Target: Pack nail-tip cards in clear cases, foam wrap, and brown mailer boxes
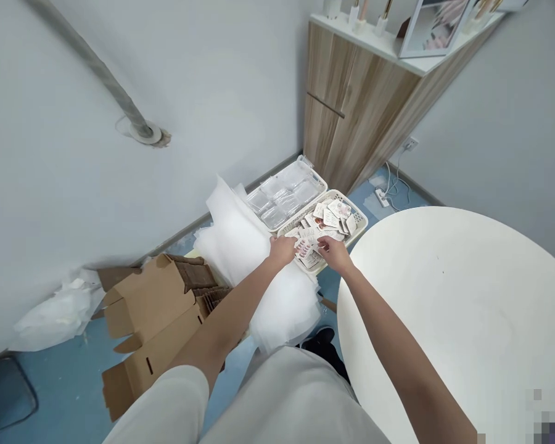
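A cream plastic basket (361, 223) holds a pile of small printed white cards (332, 217). My left hand (283, 250) is at the basket's near left edge, its fingers bent over the rim; whether it grips anything is too small to tell. At the near right side of the cards is my right hand (333, 251), its fingers curled down at them, with no clear view of what is between them. Behind the card basket sits a second basket (322, 184) filled with clear plastic packets (287, 188).
White foam sheets (240, 231) lie left of the baskets. Flattened cardboard boxes (155, 302) and a white plastic bag (62, 314) are further left. A round white table (462, 308) stands at the right. Behind are a wooden cabinet (351, 98) and a power strip (382, 197).
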`<act>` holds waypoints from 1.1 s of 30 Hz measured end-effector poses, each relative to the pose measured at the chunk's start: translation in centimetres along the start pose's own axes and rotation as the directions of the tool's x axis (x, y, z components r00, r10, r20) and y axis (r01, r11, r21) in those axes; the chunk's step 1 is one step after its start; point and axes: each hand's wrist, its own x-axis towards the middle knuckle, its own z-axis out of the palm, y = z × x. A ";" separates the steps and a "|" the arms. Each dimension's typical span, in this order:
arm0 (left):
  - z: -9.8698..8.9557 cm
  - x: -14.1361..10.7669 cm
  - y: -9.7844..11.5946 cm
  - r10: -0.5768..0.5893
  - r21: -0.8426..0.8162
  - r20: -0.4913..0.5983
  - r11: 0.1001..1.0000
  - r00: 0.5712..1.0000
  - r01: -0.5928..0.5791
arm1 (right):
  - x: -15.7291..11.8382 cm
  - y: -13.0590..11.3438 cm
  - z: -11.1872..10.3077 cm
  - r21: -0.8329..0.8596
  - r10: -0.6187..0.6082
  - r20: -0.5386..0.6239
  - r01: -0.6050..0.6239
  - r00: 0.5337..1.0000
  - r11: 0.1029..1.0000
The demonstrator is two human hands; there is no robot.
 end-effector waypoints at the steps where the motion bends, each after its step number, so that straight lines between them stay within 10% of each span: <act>1: 0.2 0.6 0.0 0.002 0.011 0.001 1.000 1.000 -0.002 | 0.6 -0.2 0.6 -0.035 -0.004 0.043 0.006 0.999 0.999; 13: 1.9 3.0 0.8 -0.021 -0.004 -0.002 1.000 1.000 0.021 | 3.3 -1.6 5.3 -0.433 0.111 0.106 -0.055 0.988 0.900; 33: 1.8 2.7 0.5 0.046 0.013 0.036 0.999 0.998 -0.047 | 2.7 0.5 5.3 0.144 0.164 -0.073 -0.152 0.984 0.978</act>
